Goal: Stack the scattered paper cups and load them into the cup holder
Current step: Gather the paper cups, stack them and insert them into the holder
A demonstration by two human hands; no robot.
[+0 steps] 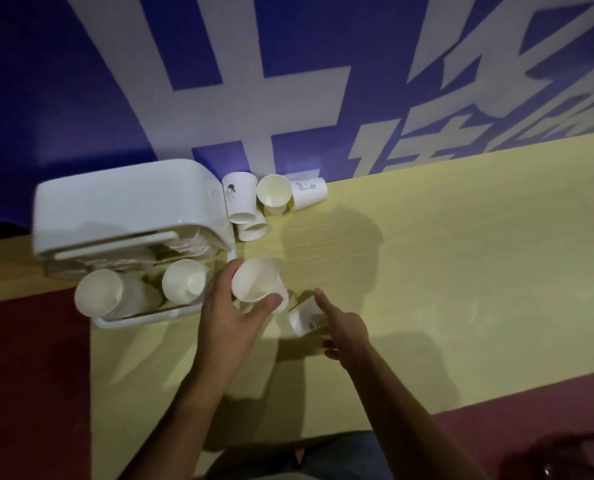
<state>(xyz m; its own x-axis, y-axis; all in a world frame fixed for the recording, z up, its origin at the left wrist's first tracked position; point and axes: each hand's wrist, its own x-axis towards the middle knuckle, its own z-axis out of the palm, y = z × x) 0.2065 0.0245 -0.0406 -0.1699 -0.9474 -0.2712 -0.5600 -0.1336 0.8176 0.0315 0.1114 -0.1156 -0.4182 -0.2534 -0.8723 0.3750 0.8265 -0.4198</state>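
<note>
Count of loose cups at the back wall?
4: girl-print cup beside the cup holder, tipped cup in front of it, plain cup right of those, elephant-print cup lying rightmost. Others may be hidden.

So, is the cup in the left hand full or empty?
Empty: the left hand holds the cup with its mouth toward the camera, and only bare white inside shows.

Open yellow table [462, 271] stretches wide to the right and along the near edge. At left the cup holder [122, 202] blocks passage, 2 cup stacks [184, 282] jutting from it; 4 loose cups [274, 195] crowd the wall [81, 98] beside it
</note>
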